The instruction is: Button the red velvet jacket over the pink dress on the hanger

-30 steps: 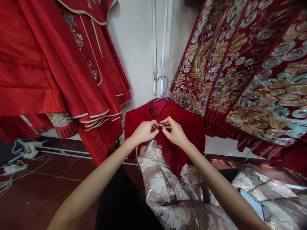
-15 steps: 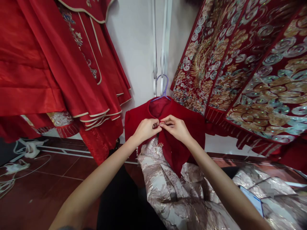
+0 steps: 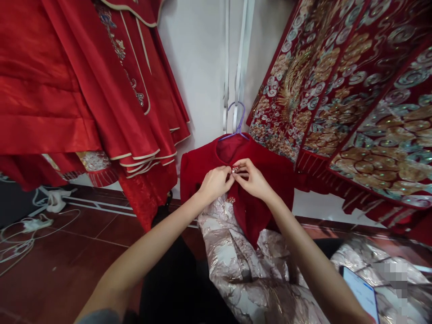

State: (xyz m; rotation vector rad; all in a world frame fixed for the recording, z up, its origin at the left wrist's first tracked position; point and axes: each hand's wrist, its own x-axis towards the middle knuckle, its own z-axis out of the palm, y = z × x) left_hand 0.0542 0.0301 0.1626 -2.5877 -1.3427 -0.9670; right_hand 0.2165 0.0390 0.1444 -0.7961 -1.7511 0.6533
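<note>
A short red jacket (image 3: pixel 275 164) hangs on a purple hanger (image 3: pixel 242 118), over a shiny pale floral brocade dress (image 3: pixel 224 254). Just below the neckline, the fingers of my left hand (image 3: pixel 216 183) pinch the jacket's front edge. Facing it, my right hand (image 3: pixel 255 181) has thumb and fingertips closed around a small jewelled button (image 3: pixel 233 170), which the fingers partly cover. Lower on the front edge, a second jewelled button (image 3: pixel 231 200) shows. The fingertips of both hands almost meet.
Red garments (image 3: pixel 77 90) hang at left, an embroidered red garment (image 3: pixel 324 99) at right. White rack posts (image 3: pixel 240 58) stand behind the jacket. Near my right forearm, a phone (image 3: pixel 361 290) lies on brocade fabric. White cables (image 3: pixel 20 243) trail on the tiled floor at left.
The whole view has shifted slightly, so things appear farther right. Both hands stay at the neckline button, with the right fingers a little more spread around it.
</note>
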